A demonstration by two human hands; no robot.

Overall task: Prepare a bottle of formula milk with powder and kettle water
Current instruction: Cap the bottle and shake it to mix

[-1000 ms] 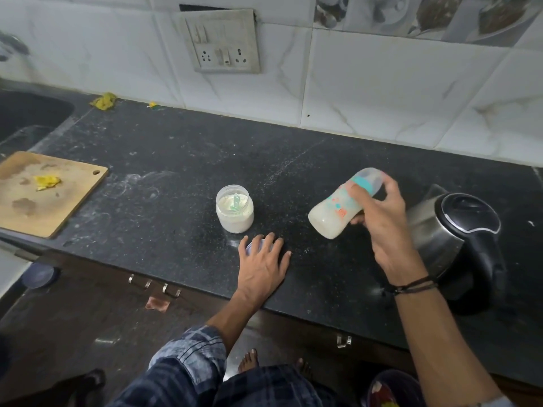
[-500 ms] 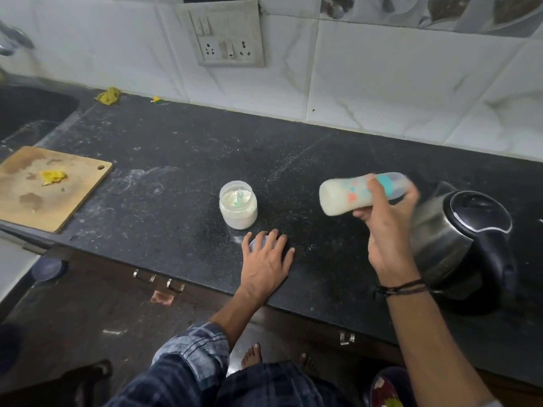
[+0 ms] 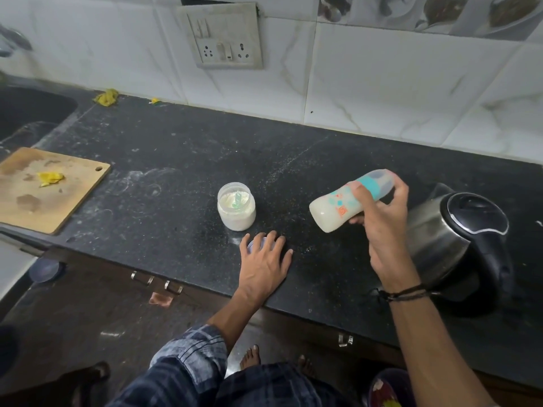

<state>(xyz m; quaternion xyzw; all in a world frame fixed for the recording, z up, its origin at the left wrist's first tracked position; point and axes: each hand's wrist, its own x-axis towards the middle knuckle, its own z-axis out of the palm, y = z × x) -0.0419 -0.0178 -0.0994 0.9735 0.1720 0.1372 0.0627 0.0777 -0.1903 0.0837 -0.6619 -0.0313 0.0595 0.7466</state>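
My right hand (image 3: 382,227) grips a baby bottle (image 3: 338,207) full of white milk, held in the air and tilted with its base down to the left and its teal collar and clear cap up to the right. An open jar of white powder (image 3: 236,211) with a pale green scoop inside stands on the black counter (image 3: 176,171). My left hand (image 3: 264,264) lies flat on the counter just in front of the jar, resting on a small bluish lid (image 3: 252,245) that peeks out under the fingers. A steel and black kettle (image 3: 458,242) stands to the right, lid down.
A wooden cutting board (image 3: 44,189) with a yellow scrap lies at the left, beside a dark sink (image 3: 26,113). Yellow scraps (image 3: 106,97) sit by the tiled wall, under a socket panel (image 3: 226,36). The counter's front edge runs just below my left hand.
The bottle swung from tilted to nearly level and back to tilted with its base lower, in a shaking motion. My left hand stayed flat on the lid.
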